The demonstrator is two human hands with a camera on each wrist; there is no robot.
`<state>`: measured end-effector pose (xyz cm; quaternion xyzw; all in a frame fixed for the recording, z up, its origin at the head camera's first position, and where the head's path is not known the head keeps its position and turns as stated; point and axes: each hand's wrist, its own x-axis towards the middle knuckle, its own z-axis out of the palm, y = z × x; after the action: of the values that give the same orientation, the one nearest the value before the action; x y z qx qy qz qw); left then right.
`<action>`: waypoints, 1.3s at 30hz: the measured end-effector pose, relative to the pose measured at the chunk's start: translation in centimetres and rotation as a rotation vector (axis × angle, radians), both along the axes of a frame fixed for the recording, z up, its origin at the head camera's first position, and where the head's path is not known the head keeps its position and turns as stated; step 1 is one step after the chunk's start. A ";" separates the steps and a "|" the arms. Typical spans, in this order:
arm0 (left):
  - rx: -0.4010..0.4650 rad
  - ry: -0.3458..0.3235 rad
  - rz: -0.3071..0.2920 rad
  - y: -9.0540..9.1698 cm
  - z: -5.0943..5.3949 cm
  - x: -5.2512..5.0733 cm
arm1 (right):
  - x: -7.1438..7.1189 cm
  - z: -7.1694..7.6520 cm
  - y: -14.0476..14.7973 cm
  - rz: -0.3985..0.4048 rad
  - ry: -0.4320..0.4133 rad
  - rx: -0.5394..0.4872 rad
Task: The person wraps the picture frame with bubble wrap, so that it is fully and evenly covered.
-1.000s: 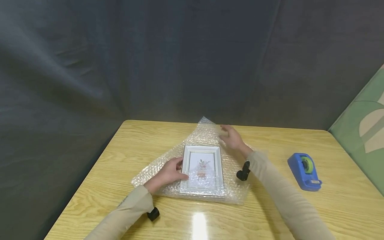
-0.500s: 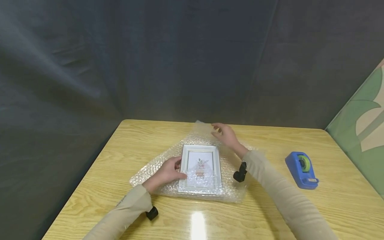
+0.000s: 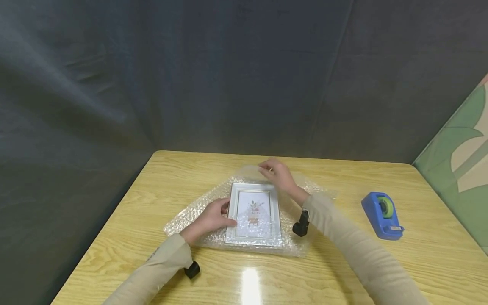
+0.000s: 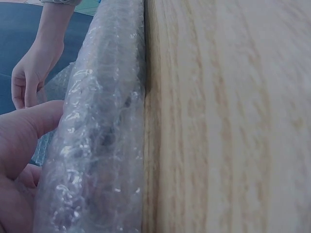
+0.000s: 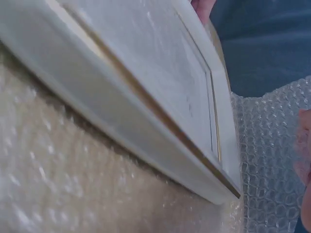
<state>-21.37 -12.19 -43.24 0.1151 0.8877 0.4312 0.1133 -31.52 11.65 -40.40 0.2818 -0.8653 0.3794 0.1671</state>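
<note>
Apparently mid-wrapping, far side.
L hand [image 3: 211, 217] grips left edge of pic frame [image 3: 253, 207]; R hand [image 3: 277, 173] pinches far edge of bubble wrap [image 3: 219, 192]. Frame lies on wrap, near end covered; next prob. needs far edge drawn nearer.

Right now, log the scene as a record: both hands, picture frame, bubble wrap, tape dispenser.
left hand: grips frame's left edge
right hand: pinches wrap beyond frame's far edge
picture frame: face up on wrap
bubble wrap: under frame, folded over its near part
tape dispenser: blue, on table, right of wrap
</note>
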 end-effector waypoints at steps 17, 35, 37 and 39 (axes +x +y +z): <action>0.034 0.006 0.014 -0.4 -0.4 0.2 | 5.3 -1.3 0.3 0.181 -0.074 -0.009; 0.015 0.010 0.032 -0.3 0.0 0.5 | 6.9 -3.7 1.0 0.258 -0.068 0.115; 0.016 0.008 0.035 -0.3 0.0 0.5 | 7.0 -3.9 1.0 0.259 -0.060 0.137; 0.015 0.010 0.032 -0.3 0.1 0.5 | 7.0 -4.1 1.0 0.259 -0.046 0.160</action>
<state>-20.84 -12.47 -43.17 0.1040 0.8867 0.4390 0.1011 -24.49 12.64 -44.53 0.3948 -0.8528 0.3339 0.0737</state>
